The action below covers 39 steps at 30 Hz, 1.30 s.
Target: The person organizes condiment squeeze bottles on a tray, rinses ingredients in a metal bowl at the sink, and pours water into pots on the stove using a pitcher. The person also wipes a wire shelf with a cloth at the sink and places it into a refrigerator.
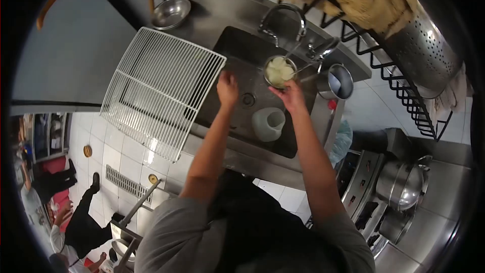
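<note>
My right hand (290,97) grips the near rim of a small round metal bowl (268,82) at the far side of the sink. Pale, whitish pieces (279,70) that I cannot name more closely fill the bowl. A curved faucet (301,28) stands just behind it, and thin streaks, perhaps water, run down to the bowl. My left hand (228,90) hovers over the left part of the sink, close to the right edge of a white wire rack (161,83). Its fingers are curled, and whatever may be in them is hidden.
A white jug-like container (269,124) sits in the sink (237,76) near the drain. On the right rim stands a metal cup (341,81). A metal bowl (172,13) rests behind the rack. Pots (401,184) are at right; other people (86,222) are at lower left.
</note>
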{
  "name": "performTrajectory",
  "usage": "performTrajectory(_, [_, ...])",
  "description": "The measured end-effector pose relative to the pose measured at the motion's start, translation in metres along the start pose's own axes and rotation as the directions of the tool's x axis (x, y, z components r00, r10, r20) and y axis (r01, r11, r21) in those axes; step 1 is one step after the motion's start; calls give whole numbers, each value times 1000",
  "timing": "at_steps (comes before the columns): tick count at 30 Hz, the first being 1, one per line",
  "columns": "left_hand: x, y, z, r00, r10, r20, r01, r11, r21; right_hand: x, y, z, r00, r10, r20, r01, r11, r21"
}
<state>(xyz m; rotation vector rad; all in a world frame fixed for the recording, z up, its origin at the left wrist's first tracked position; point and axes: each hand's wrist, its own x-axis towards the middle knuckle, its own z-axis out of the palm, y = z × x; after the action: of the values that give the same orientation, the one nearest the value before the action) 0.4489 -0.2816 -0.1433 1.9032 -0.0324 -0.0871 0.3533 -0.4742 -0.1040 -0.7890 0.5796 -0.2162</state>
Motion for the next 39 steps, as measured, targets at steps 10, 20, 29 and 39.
performTrajectory(10, [-54,-157,110,331,-368,869,-686,539,489,-19,7,27,976,184,-115,-192,979,-65])
performTrajectory(20, [-8,-13,9,868,-151,473,344,869,-354,-23,-10,25,977,87,-197,-136,957,-254])
performTrajectory(29, [-12,84,21,849,508,146,-508,861,-39,-25,-18,82,990,-54,-130,-18,867,-498])
performTrajectory(39, [15,-204,102,632,158,759,-703,530,475,-20,3,4,983,153,97,-161,984,80])
